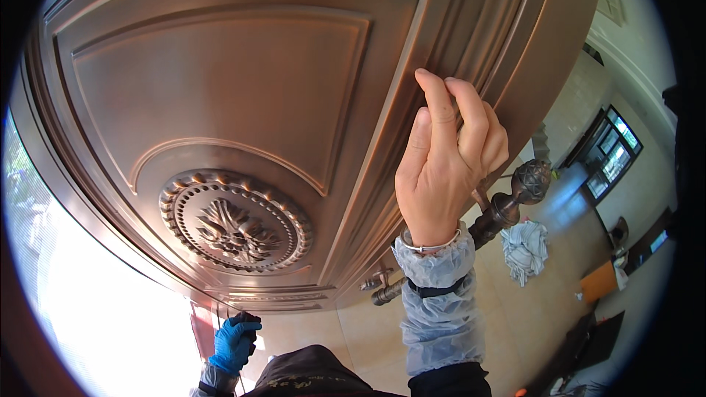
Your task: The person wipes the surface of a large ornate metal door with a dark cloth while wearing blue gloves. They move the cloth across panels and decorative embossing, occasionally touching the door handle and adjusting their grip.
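Observation:
Before me stands a bronze-coloured panelled door (231, 82) with raised mouldings. A round relief medallion (237, 226) with a beaded rim decorates its lower part. My right hand (455, 160), bare, is raised at the stepped moulding near the door's right edge. Its fingers are bent and hold nothing; whether the fingertips touch the metal, I cannot tell. Behind that wrist runs a dark ornate pull handle (499, 215) with a ball-shaped finial. Low on the left, my left hand (230, 347) wears a blue glove and grips a dark object (251, 324), its kind unclear.
Tiled floor (518, 320) extends to the right, with a crumpled pale cloth (525, 251) on it. Farther off are a dark-framed window or glazed door (615, 151) and an orange-brown box-like item (598, 281). Strong daylight enters past the door's left edge.

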Demonstrator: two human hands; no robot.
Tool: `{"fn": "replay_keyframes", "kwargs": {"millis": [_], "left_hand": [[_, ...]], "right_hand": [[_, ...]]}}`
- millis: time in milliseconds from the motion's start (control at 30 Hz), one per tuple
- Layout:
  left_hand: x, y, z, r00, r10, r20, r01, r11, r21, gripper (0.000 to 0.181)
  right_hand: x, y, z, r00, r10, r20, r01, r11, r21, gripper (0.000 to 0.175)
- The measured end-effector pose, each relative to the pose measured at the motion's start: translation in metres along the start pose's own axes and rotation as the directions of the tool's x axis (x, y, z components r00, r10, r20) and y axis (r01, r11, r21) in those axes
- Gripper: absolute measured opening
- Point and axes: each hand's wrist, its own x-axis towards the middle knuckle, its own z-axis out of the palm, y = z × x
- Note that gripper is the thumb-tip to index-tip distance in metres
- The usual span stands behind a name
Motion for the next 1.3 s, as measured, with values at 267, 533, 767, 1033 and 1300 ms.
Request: {"fn": "replay_keyframes", "kwargs": {"millis": [267,533,767,1033,1300], "left_hand": [[0.008,-0.013,-0.001,0.998,-0.031,-0.049,0.025,0.993,-0.118,0.026],[0.011,-0.011,0.003,0.986,0.141,-0.084,-0.138,0.99,0.036,0.027],[0.017,-0.016,0.002,1.0,0.0,0.003,0.001,0.996,-0.085,0.028],[0.022,-0.021,0.002,0.98,-0.196,0.039,0.196,0.911,-0.362,0.028],[0.016,-0.018,0.001,0.998,-0.053,-0.038,0.044,0.979,-0.199,0.016]], "right_hand": [[-0.001,0.004,0.002,0.999,-0.029,0.029,0.028,1.0,0.005,0.026],[0.018,0.023,0.007,0.951,0.292,0.099,-0.297,0.779,0.552,0.01],[0.036,0.013,0.018,0.905,0.416,0.085,-0.391,0.736,0.553,0.018],[0.037,0.014,0.022,0.913,0.404,0.056,-0.374,0.776,0.508,0.018],[0.036,0.013,0.018,0.886,0.446,0.126,-0.435,0.706,0.559,0.017]]}}
